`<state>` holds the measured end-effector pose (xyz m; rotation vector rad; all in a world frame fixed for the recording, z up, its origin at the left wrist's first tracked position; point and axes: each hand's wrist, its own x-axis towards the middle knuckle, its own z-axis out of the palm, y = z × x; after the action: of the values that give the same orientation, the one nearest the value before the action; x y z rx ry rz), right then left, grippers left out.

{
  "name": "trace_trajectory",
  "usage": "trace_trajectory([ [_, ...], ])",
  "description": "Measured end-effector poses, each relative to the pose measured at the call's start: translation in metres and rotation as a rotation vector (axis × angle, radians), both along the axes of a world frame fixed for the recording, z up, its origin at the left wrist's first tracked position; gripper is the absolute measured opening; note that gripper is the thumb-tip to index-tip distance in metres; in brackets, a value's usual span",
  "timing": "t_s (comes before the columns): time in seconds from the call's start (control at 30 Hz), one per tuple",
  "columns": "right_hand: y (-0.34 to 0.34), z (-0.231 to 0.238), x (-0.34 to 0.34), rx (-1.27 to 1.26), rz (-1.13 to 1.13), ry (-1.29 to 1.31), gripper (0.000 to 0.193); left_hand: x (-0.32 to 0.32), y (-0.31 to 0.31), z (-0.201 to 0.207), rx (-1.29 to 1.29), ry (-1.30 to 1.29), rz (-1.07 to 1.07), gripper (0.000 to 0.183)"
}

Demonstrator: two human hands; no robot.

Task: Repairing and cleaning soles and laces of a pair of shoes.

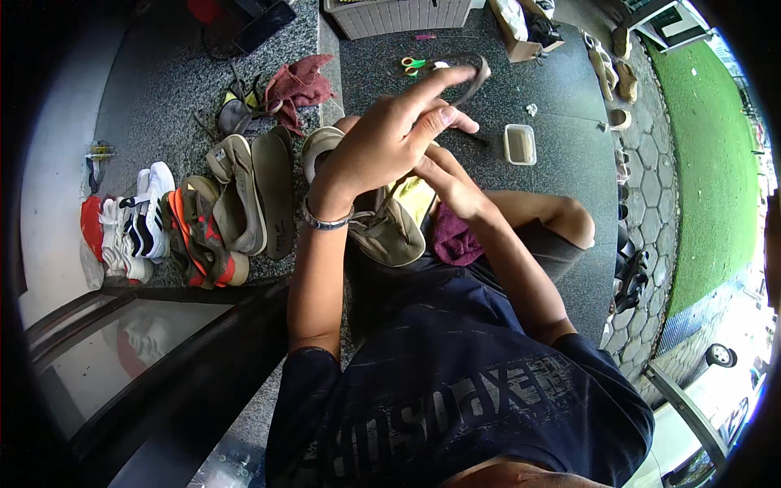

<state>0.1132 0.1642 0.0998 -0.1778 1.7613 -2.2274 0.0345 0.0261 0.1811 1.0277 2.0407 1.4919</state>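
Observation:
A beige shoe [389, 233] with loosened laces and a yellow lining lies in my lap. Over it my left hand [386, 146] is raised, a wristband at its wrist. A flat grey shoelace [480, 81] loops around its outstretched index finger and runs back toward the other fingers. My right hand [455, 187] is low against the shoe, beside the yellow lining, and appears to grip it. Its fingertips are partly hidden behind my left hand. A maroon cloth [457, 237] lies under my right forearm.
Left of me stand beige sandals or shoes [240, 195], dark-and-orange shoes [203, 232] and white sneakers [153, 203]. A red cloth [297, 85] lies behind them. Farther off are scissors [412, 65], a plastic tub [520, 145], a cardboard box [521, 45] and a grey crate [399, 18].

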Motion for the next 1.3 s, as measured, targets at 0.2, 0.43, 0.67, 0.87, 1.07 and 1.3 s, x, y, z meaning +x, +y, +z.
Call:
trace_trajectory([
  [0.2,0.004,-0.017,-0.018,-0.271,-0.330,-0.002,0.045,0.039,-0.022,-0.011,-0.203,0.476,0.420,0.035],
  [0.43,0.032,-0.037,-0.027,-0.193,-0.762,0.099,0.043,0.095,-0.089,-0.058,-0.824,0.402,0.345,0.020],
  [0.67,0.099,-0.037,-0.029,-0.478,-0.950,0.176,0.040,0.096,-0.102,-0.070,-0.715,0.464,0.405,0.017],
  [0.87,0.143,-0.027,-0.009,-0.476,-1.165,0.219,0.032,0.095,-0.099,-0.084,-0.792,0.476,0.360,0.015],
  [1.07,0.200,-0.016,0.022,-0.509,-1.306,0.206,0.038,0.100,-0.095,-0.082,-0.787,0.506,0.371,0.014],
  [1.3,0.264,-0.010,0.051,-1.018,-0.989,0.070,0.059,0.096,-0.090,-0.082,-0.684,0.508,0.380,0.016],
])
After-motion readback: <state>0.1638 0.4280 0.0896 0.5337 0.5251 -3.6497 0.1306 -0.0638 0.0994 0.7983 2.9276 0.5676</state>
